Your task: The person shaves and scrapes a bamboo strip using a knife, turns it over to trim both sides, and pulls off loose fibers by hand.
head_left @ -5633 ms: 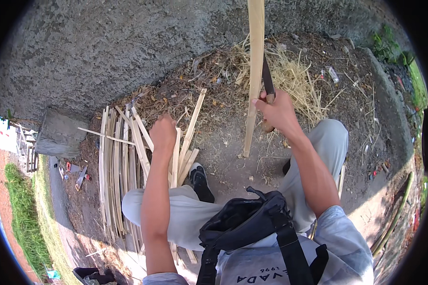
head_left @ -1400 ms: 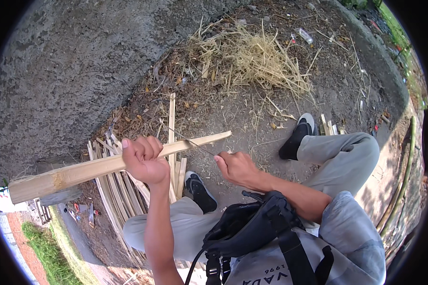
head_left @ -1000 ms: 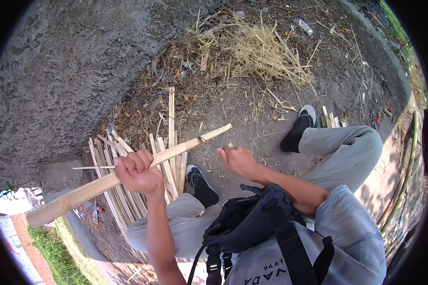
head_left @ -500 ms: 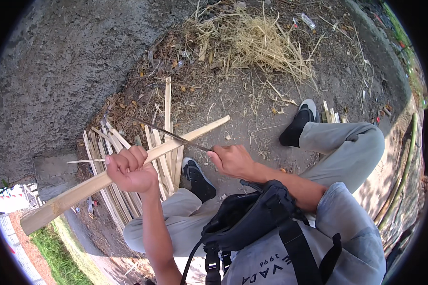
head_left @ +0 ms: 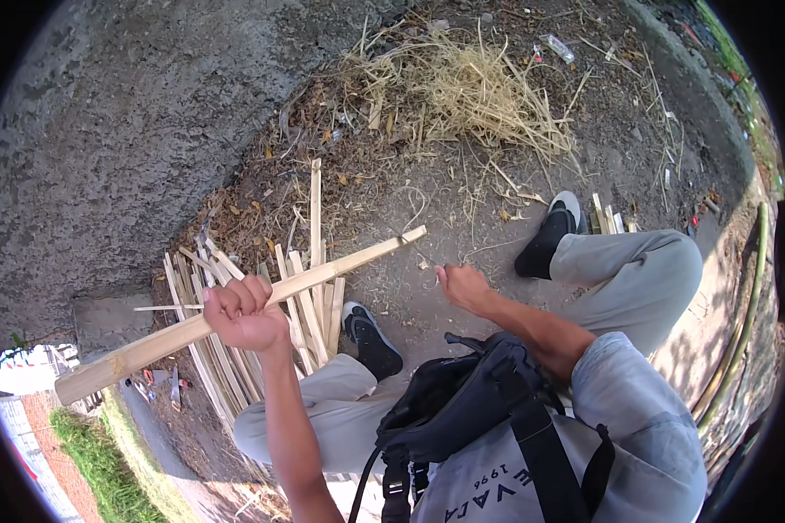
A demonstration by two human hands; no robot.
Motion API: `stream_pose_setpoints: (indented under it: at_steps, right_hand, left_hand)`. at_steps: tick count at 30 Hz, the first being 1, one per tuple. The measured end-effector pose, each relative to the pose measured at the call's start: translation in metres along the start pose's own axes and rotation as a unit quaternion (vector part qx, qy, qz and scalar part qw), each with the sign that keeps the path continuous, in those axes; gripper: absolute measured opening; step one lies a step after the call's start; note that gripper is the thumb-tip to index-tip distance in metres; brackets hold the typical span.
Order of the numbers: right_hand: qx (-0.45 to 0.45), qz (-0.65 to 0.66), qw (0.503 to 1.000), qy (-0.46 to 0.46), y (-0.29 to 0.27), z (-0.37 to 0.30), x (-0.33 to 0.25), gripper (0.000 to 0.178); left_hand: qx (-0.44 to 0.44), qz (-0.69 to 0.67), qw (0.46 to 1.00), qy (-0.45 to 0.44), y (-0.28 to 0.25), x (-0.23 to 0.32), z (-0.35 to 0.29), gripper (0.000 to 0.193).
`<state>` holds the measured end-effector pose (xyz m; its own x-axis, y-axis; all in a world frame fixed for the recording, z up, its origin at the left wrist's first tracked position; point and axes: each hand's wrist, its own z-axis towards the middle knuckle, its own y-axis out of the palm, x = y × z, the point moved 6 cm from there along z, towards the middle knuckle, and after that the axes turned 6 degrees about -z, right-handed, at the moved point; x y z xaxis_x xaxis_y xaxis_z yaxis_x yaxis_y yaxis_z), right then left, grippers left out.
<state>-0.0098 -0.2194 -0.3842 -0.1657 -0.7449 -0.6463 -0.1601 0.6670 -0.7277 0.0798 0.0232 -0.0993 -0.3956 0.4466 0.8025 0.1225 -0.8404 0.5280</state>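
My left hand (head_left: 251, 318) is closed around a long pale bamboo strip (head_left: 349, 263), which slants from the lower left up to the right. A thin sliver (head_left: 166, 308) pokes out from beside its fingers. Closer to my body on the right, my right hand (head_left: 467, 288) is closed around a knife whose handle is hidden in the fist. Its thin dark blade (head_left: 422, 252) is faint, seen nearly edge-on by the strip's far end. A curled shaving (head_left: 422, 207) shows just beyond that end.
Cut strips (head_left: 221, 370) lie in a pile left of my left shoe (head_left: 371, 336), with others (head_left: 315, 209) beneath the held one. Tangled shavings (head_left: 480, 91) lie ahead. A rough grey wall (head_left: 148, 131) rises at left; long poles (head_left: 746, 322) lie far right.
My right hand has moved right and slightly up, drawing the knife along the bamboo strip to its far end. A curled shaving now shows there. My left hand keeps its hold.
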Motion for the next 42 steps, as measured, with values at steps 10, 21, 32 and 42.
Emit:
stream_pose_setpoints:
  at_steps: [10,21,32,42]
  right_hand:
    - [-0.031,-0.024,0.998,0.045,0.02,-0.005,0.029,0.047]
    - [-0.033,-0.018,0.999,0.04,0.015,-0.006,0.028,0.048]
    - [-0.024,-0.004,0.999,0.047,0.011,-0.009,0.017,0.05]
    - [-0.045,-0.002,0.999,0.013,0.018,-0.018,0.017,0.053]
  left_hand:
    - [0.029,0.022,0.999,0.011,0.001,-0.002,0.009,0.049]
    - [0.011,0.015,1.0,-0.003,0.005,-0.002,0.004,0.05]
    - [0.011,0.018,1.0,0.007,0.005,-0.002,0.008,0.049]
    - [-0.005,0.017,1.0,-0.004,0.015,0.0,0.008,0.049]
